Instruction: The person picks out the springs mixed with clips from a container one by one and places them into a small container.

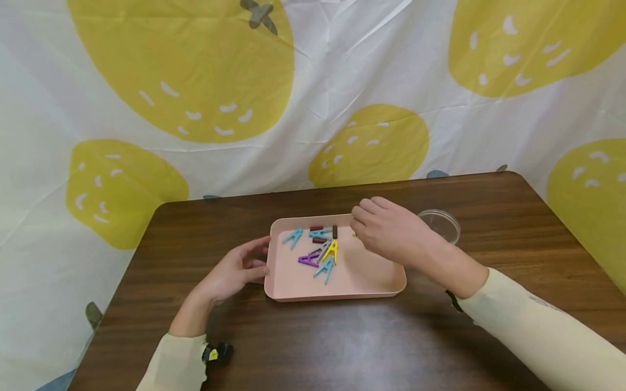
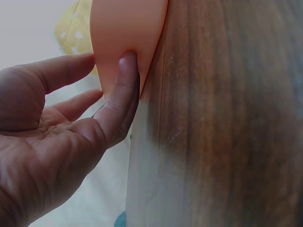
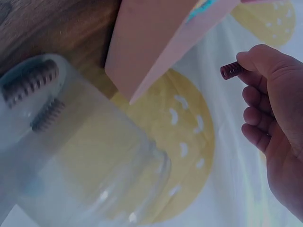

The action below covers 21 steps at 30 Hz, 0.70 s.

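A pink tray (image 1: 288,288) holds several clothes pegs, among them a purple peg (image 1: 308,259), a yellow peg (image 1: 331,251) and a light blue peg (image 1: 293,237). Small dark red springs (image 1: 335,232) lie with them. My left hand (image 1: 233,272) touches the tray's left wall from outside with extended fingertips (image 2: 127,66). Above the tray's right part is my right hand (image 1: 386,228), which pinches a dark red spring (image 3: 231,71) between thumb and index finger. In the head view that hand hides the spring and the tray's far right corner.
Right of the tray stands a clear jar (image 1: 442,224), partly behind my right forearm. Dark springs (image 3: 35,80) show inside it in the right wrist view. The brown wooden table (image 1: 352,347) ends at a lemon-patterned cloth (image 1: 244,168) behind.
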Motion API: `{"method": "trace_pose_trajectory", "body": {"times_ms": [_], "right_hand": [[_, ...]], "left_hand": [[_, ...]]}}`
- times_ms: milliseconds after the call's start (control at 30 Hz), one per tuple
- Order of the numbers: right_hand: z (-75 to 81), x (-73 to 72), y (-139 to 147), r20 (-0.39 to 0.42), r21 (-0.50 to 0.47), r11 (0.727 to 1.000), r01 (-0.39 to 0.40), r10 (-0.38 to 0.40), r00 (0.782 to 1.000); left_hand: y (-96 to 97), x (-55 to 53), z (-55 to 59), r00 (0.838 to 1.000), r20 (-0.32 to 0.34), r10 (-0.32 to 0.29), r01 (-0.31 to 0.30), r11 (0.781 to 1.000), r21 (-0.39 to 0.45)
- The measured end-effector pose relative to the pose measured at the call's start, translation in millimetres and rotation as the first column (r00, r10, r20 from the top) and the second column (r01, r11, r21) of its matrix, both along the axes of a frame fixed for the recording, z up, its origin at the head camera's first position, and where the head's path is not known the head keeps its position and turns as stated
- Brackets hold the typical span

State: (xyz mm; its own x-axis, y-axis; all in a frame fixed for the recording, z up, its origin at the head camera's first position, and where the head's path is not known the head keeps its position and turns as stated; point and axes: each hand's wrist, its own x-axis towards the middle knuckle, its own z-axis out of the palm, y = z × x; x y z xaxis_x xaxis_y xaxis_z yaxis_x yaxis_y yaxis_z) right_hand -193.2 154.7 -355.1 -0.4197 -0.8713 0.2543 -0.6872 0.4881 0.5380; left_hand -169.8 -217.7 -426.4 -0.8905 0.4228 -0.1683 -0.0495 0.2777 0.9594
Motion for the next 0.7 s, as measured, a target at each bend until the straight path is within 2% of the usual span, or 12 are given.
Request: {"method": "trace_pose_trajectory", "body": {"times_ms": [367,700], "right_hand": [[22.3,8.5,36,0.073,-0.062,0.995,0.078,-0.074,0.995],[22.2,7.0,76,0.097,-0.138,0.985,0.104,-0.091,0.991]], "left_hand": [[-1.5,0.0,0.4,1.000,0.000,0.005,-0.005,1.000,-0.008],[-3.5,0.8,0.5,1.000,0.000,0.003,-0.003,1.000,-0.002]]}}
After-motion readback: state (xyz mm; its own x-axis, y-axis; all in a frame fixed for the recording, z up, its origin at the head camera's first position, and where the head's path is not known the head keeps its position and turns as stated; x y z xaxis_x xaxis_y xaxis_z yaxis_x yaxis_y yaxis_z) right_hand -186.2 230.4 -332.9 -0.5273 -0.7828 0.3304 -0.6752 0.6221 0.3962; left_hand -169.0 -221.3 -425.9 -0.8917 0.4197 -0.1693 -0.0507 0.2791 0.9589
